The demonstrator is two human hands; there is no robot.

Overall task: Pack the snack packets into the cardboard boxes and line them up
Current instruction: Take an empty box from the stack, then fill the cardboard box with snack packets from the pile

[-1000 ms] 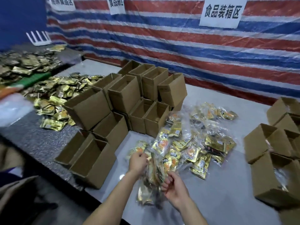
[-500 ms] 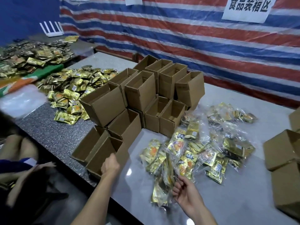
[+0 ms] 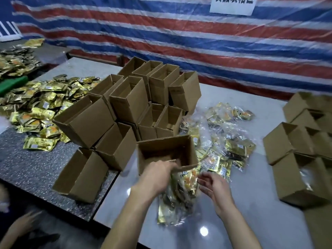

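Backdrop: red, white and blue striped tarp (image 3: 161, 33), with a white paper sign (image 3: 231, 5) at the top. Two surfaces are butted together: pale grey glossy worktop (image 3: 269, 221) on the right, dark speckled table (image 3: 27, 168) on the left. A stack of open brown cardboard boxes (image 3: 129, 101) is piled two high at the worktop's back left corner. A second group of brown boxes (image 3: 296, 168) is set along the worktop's right edge. Loose gold foil snack packets (image 3: 41, 108) are heaped on the speckled table, left of the stack. Clear plastic bags of gold packets (image 3: 224, 137) are scattered mid-worktop, between the two box groups. One single open cardboard box (image 3: 165, 151) is tilted, mouth up and towards the camera, by the worktop's left edge, in front of the stack. Its near rim is gripped by the left hand (image 3: 158, 175), fingers curled over the edge. A bundle of gold snack packets (image 3: 179, 194) in clear wrap lies near the worktop's front edge, between the wrists. The right hand (image 3: 213, 186) is held with fingers loosely spread, nothing gripped, just beside the bundle; contact cannot be told.
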